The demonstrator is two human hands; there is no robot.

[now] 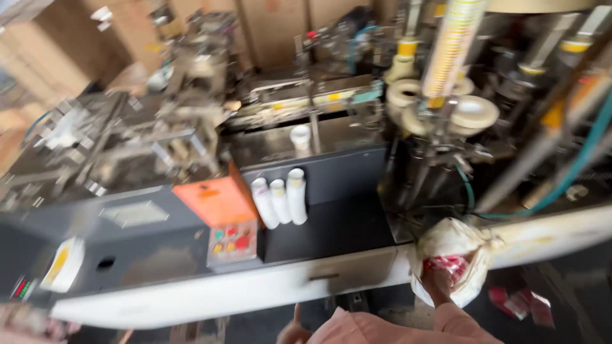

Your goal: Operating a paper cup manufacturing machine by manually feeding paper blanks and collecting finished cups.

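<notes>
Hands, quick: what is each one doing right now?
Left hand: only partly in view at the bottom edge, holding nothing visible; grip cannot be told.
Right hand: reaching into the white plastic bag; grip cannot be told.

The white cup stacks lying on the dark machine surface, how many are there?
3 white cup stacks lie side by side right of the orange panel: left, middle, right. Blur may hide others.

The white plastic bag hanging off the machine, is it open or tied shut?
Open: the right hand reaches inside the white plastic bag.
</notes>
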